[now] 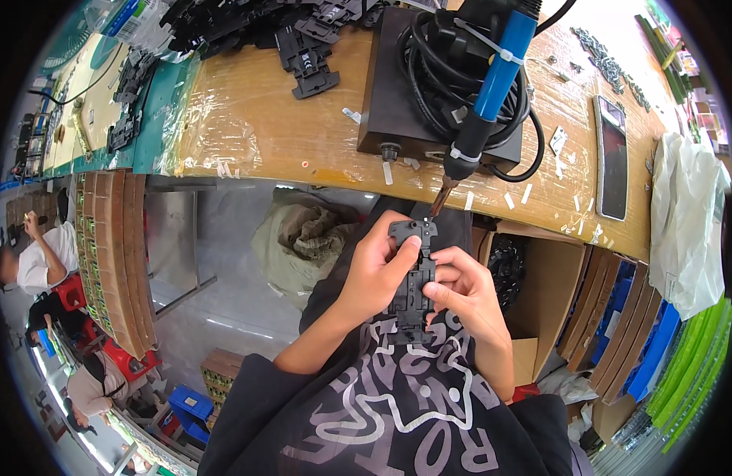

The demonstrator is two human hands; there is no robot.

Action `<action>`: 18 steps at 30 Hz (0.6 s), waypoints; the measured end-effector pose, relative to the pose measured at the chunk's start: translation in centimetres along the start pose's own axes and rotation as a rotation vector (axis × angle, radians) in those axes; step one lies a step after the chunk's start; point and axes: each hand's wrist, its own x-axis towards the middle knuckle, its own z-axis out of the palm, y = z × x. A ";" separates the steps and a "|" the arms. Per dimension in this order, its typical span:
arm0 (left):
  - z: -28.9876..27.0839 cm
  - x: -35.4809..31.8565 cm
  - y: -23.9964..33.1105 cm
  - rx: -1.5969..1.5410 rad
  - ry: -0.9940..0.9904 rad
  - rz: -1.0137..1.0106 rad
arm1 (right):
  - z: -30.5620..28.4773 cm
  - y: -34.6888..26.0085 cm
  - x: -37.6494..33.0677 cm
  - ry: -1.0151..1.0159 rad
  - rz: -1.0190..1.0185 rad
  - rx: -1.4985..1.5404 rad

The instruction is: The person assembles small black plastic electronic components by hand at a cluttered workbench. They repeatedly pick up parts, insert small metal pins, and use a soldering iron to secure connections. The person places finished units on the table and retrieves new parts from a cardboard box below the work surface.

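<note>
Upright in front of my chest is a long black plastic part (414, 285) with raised edges and small cutouts. My left hand (379, 266) is closed round its upper left side, the thumb pressed on its face near the top. On the part's right side, the bent fingers and thumb of my right hand (463, 287) grip its middle. The top end of the part meets or nearly meets the coppery tip of a blue-and-black tool (493, 87), which looks like a soldering iron; whether they touch I cannot tell.
A black box (390, 119) with coiled cable stands on the wooden bench (247, 127). Black parts (306, 59) are piled at the back. To the right lie a phone (612, 159) and a white plastic bag (687, 222). Beneath the bench are a cardboard box (544, 309) and a sack (298, 238).
</note>
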 end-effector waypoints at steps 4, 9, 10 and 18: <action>0.0 0.0 0.4 -0.027 -0.026 -0.027 | 0.2 0.2 -0.3 0.021 -0.048 0.025; 0.0 0.1 0.6 -0.051 -0.032 -0.039 | 0.4 0.4 -0.3 0.057 -0.040 0.048; 0.1 0.1 0.7 -0.050 -0.031 -0.035 | 0.4 0.4 -0.3 0.065 -0.041 0.045; -0.1 0.2 0.7 -0.049 -0.023 -0.014 | 0.8 0.5 -0.1 0.070 -0.080 0.065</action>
